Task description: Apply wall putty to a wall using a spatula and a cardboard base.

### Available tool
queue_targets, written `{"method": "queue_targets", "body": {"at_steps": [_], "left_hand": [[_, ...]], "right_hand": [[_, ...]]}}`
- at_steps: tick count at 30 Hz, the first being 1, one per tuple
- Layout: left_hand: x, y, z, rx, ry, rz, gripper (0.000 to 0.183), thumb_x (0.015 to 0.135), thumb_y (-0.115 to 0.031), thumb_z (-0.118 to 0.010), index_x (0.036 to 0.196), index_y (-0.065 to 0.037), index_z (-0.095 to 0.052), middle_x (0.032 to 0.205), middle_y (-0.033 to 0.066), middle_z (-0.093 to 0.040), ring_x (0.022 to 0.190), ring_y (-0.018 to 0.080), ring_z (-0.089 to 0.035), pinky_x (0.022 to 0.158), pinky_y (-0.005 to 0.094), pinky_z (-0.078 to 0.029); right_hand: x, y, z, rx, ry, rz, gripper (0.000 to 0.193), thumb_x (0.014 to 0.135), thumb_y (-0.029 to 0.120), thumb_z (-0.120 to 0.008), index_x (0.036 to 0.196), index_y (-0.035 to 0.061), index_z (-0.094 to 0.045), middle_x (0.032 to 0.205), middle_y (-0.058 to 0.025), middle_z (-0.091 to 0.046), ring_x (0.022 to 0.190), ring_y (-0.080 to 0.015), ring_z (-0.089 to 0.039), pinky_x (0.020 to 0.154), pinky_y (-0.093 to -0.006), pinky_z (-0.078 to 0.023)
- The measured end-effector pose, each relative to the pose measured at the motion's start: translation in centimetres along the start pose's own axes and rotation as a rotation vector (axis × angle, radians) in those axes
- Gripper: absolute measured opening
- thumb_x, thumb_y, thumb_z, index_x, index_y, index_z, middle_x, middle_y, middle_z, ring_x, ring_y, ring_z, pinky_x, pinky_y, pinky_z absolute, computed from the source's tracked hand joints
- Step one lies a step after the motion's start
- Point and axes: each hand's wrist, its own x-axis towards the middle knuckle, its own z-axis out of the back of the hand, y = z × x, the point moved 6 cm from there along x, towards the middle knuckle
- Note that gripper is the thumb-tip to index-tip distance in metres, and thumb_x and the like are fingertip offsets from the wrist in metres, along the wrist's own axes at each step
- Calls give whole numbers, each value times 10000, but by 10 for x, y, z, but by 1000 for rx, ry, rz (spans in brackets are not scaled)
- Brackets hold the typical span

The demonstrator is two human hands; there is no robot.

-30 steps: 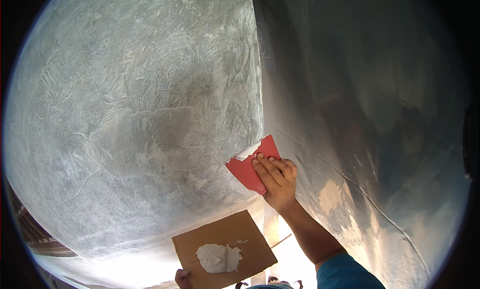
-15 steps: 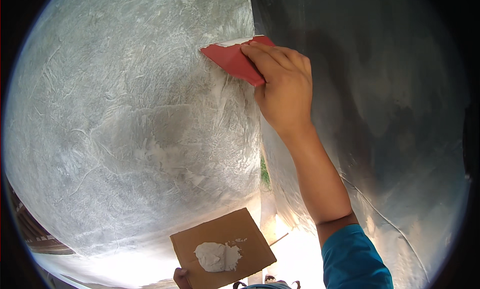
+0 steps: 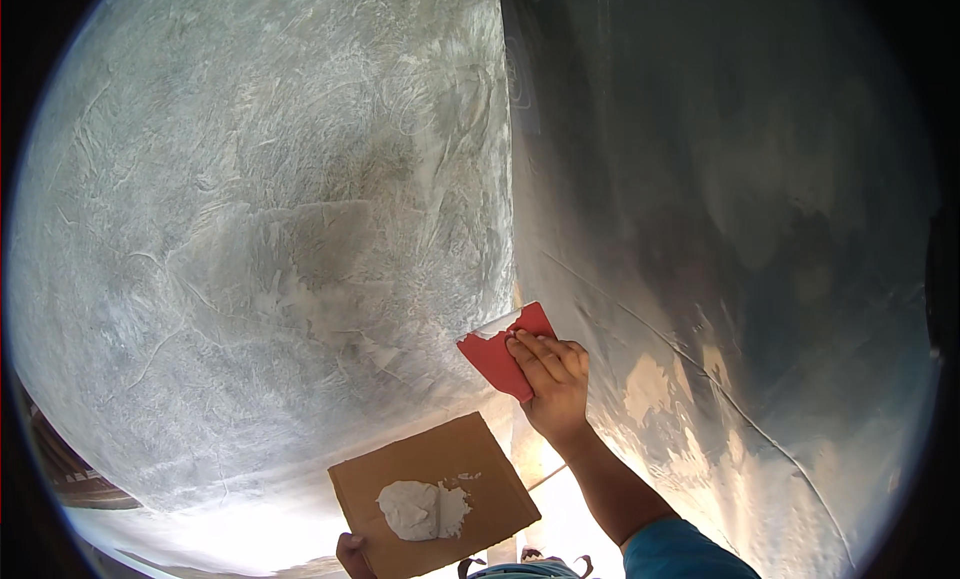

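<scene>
My right hand (image 3: 555, 384) is closed on a red putty scraper (image 3: 495, 364), a flat trapezoid blade with white putty smeared along its upper edge. It sits near the lower part of the grey plastered wall's right edge; I cannot tell whether it touches. My left hand (image 3: 352, 554) grips the lower left corner of a brown cardboard sheet (image 3: 370, 469), held below the scraper. A mound of white putty (image 3: 410, 510) lies on the cardboard, with a thin spread patch beside it. Most of the left hand's fingers are hidden under the sheet.
The mottled grey wall (image 3: 250, 209) fills the left side and ends at a vertical edge. To the right hangs a dark grey sheet-like surface (image 3: 740, 209) with a thin cord or seam (image 3: 745, 419) running diagonally. Bright light comes in low down.
My right hand and the red scraper have moved down from high on the wall's edge to just above the cardboard. The cardboard has shifted slightly left.
</scene>
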Motion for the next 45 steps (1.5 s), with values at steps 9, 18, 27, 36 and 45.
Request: {"method": "queue_targets", "body": {"at_steps": [9, 18, 27, 36, 45], "left_hand": [[-7, -8, -2, -23, -16, -24, 417, 898, -213, -473, 1185, 74, -566, 945, 184, -658, 751, 295, -624, 697, 445, -538], [-2, -18, 8, -103, 149, 12, 293, 924, -185, -465, 1033, 50, -602, 720, 115, -614, 545, 226, -559, 529, 391, -495], [0, -22, 12, -108, 72, 10, 249, 923, -198, -465, 920, 11, -601, 579, 44, -520, 439, 175, -460, 438, 342, -419], [3, -14, -2, -84, 229, 23, 559, 899, -172, -495, 1373, 122, -457, 1266, 245, -615, 1031, 366, -650, 929, 456, -534], [11, -11, -11, -242, 544, 172, 516, 901, -157, -494, 1340, 115, -490, 1196, 232, -650, 964, 343, -673, 861, 450, -557]], "right_hand": [[101, -22, 31, 961, -216, -553, 381, 823, -59, -518, 1162, -8, -684, 956, -42, -624, 864, -126, -537, 759, -265, -414], [206, 22, 44, -12, -423, 239, 554, 812, 14, -656, 1359, 48, -580, 1414, -167, -561, 1194, -303, -571, 1063, -393, -392], [172, 19, -24, 57, -29, 113, 694, 892, 4, -522, 1548, -2, -294, 1602, -230, -296, 1490, -373, -299, 1182, -566, -274], [122, 16, -21, -73, 193, 137, 723, 887, 12, -523, 1561, -6, -260, 1613, -232, -272, 1498, -367, -282, 1202, -528, -257], [105, 5, 26, 121, -75, 142, 565, 811, -60, -555, 1371, 11, -588, 1442, -192, -546, 1350, -339, -516, 1153, -495, -366]]}}
